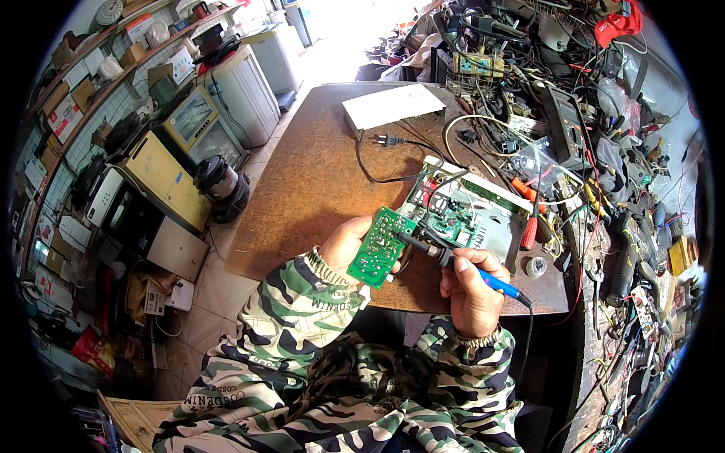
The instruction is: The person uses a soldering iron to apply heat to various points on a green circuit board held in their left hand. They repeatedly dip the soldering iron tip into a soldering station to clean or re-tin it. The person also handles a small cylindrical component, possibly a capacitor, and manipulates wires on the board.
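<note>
My left hand [346, 243] grips a green circuit board [380, 253] by its left edge, its soldered side turned up. Fingers of that hand are partly hidden under the board. In my right hand [476, 293] is a soldering iron [495, 282] with a blue handle, held like a pen. Its dark tip reaches the upper right part of the board; whether it touches a joint is too small to tell. Just beyond the board lies an opened device chassis [495, 226] with another green board and several wires inside.
A white cover panel [394, 104] lies at the table's far side, near a black power plug [390, 140]. Right of the chassis are a red screwdriver [531, 230] and a small round container [536, 266]. Tangled cables and tools heap along the right. The wooden table [291, 166] ends at my lap.
</note>
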Action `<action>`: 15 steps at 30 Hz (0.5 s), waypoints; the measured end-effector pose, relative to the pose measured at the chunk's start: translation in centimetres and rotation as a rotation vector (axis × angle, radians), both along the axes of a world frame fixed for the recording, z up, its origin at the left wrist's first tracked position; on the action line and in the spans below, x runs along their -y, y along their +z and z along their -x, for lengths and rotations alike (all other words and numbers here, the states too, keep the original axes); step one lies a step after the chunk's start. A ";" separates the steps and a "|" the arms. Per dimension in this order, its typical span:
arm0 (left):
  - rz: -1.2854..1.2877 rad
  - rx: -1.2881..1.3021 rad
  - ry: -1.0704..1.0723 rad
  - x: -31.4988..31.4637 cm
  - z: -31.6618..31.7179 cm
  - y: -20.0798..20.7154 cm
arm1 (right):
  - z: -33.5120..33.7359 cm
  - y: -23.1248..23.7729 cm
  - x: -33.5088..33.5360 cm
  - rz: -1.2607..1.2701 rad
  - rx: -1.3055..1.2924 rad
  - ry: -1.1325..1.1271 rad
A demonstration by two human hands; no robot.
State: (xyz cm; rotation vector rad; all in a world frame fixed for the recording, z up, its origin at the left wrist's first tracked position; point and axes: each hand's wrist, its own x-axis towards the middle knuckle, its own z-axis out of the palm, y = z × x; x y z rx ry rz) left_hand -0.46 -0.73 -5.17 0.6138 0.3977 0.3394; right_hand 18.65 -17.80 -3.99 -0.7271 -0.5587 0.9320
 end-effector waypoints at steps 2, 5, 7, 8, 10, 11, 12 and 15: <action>0.006 0.001 -0.005 0.0 0.0 0.1 | -0.1 -0.1 0.0 -0.011 -0.017 0.010; -0.003 0.007 -0.001 0.0 0.0 0.1 | -0.1 -0.1 0.0 -0.011 -0.024 0.010; -0.017 0.004 0.007 0.0 -0.1 0.2 | 0.0 -0.2 0.1 0.001 -0.007 -0.001; -0.017 0.015 0.006 0.1 -0.1 0.2 | 0.0 -0.1 0.1 -0.008 -0.026 0.005; -0.025 0.015 0.013 0.2 -0.2 0.4 | 0.0 -0.1 0.1 0.002 -0.003 -0.012; -0.009 0.024 0.008 0.3 -0.2 0.5 | 0.0 -0.2 0.1 -0.008 -0.018 -0.009; -0.002 0.012 0.012 0.4 -0.3 0.7 | 0.0 -0.2 0.1 0.002 0.003 -0.023; 0.031 0.030 0.029 0.9 -0.4 1.5 | 0.1 -0.2 0.1 -0.007 0.018 -0.046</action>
